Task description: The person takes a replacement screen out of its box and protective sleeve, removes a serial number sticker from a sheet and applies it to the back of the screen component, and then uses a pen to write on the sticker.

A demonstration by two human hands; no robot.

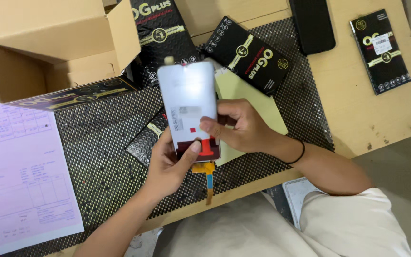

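Hands both pinched the phone display panel. I'd grip edges only, keeping the orange flex cable unbent.

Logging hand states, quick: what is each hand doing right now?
Left hand: closed on the lower end of the phone screen panel.
Right hand: holding the same panel's right edge, thumb on its face.

One head-worn camera looks steeply down, close over the mat-covered table.
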